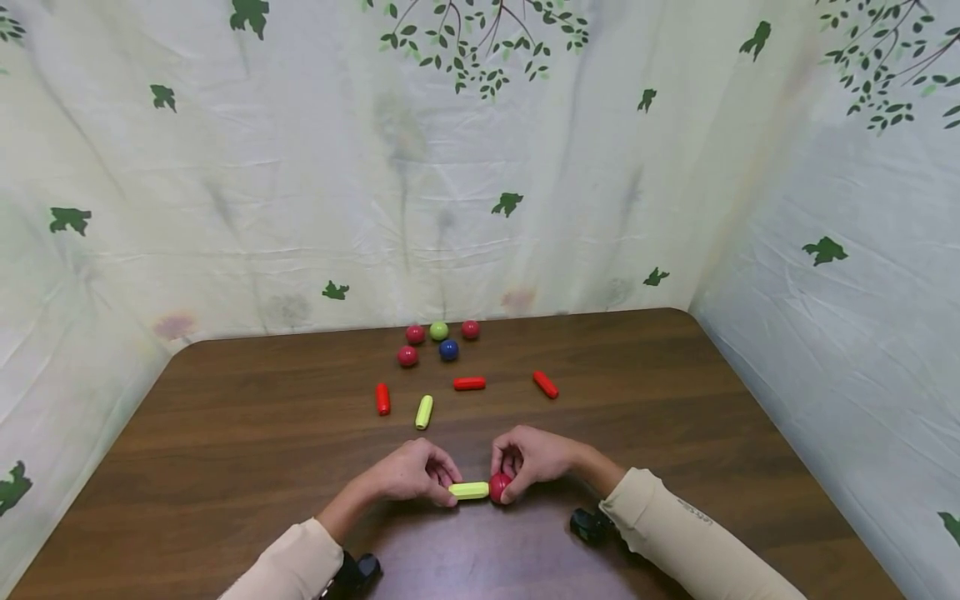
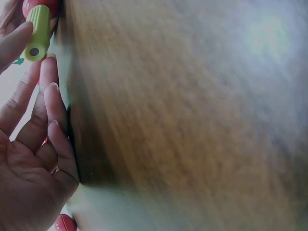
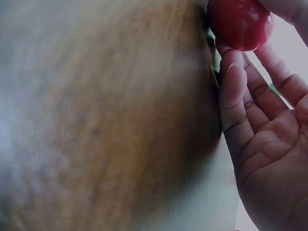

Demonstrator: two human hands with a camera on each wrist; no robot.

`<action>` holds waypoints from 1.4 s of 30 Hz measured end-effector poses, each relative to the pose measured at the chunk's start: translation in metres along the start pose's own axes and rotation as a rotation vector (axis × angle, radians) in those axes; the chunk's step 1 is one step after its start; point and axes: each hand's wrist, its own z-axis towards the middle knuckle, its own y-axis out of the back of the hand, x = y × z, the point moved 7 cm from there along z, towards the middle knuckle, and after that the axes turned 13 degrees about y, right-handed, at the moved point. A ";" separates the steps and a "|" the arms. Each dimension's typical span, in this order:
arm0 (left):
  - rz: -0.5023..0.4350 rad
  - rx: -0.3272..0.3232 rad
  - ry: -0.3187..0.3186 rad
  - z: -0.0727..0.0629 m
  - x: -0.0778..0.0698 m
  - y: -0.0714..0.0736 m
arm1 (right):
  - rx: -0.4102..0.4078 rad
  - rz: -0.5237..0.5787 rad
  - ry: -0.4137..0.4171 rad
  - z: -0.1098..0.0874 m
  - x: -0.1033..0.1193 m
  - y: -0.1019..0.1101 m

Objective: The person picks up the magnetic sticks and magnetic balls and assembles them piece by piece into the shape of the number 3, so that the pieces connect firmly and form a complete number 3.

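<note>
Near the front of the table, my left hand (image 1: 416,473) pinches a yellow-green ribbed stick (image 1: 469,491) between thumb and fingers. In the left wrist view that stick (image 2: 39,33) shows a grey round spot in its near end. A glossy red ball (image 1: 499,487) is pinched by my right hand (image 1: 542,459). The stick's right end meets the ball, lined up sideways just over the wood. Close up in the right wrist view, the red ball (image 3: 240,23) sits between thumb and fingertips; the stick is hidden there.
Farther back lie red sticks (image 1: 469,383) and another yellow-green stick (image 1: 423,412). Behind them, by the far edge, stand several balls: red (image 1: 407,357), green (image 1: 438,332) and blue (image 1: 448,350). Leaf-printed white cloth (image 1: 450,250) hangs around the brown table (image 1: 262,417).
</note>
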 end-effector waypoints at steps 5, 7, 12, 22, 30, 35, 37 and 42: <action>-0.006 0.006 0.001 0.000 0.001 0.001 | -0.002 0.008 -0.002 0.000 0.000 0.001; -0.006 0.004 0.003 0.001 0.001 0.002 | -0.004 0.016 0.001 0.000 -0.001 0.002; -0.009 0.006 0.013 0.001 0.002 0.003 | -0.004 0.025 0.001 0.000 -0.002 0.002; -0.057 0.042 -0.013 -0.002 0.000 0.009 | 0.003 0.056 0.007 -0.001 -0.001 0.001; -0.001 -0.021 0.017 -0.009 -0.008 0.059 | 0.004 0.039 -0.013 0.001 -0.002 0.001; 0.091 -0.080 0.051 -0.006 -0.016 0.107 | 0.009 0.029 -0.022 0.001 -0.002 0.002; 0.122 -0.092 0.074 -0.001 -0.017 0.125 | 0.010 0.024 -0.026 0.001 -0.002 0.002; 0.146 -0.099 0.167 0.015 -0.013 0.165 | 0.003 0.016 -0.026 0.000 -0.002 0.001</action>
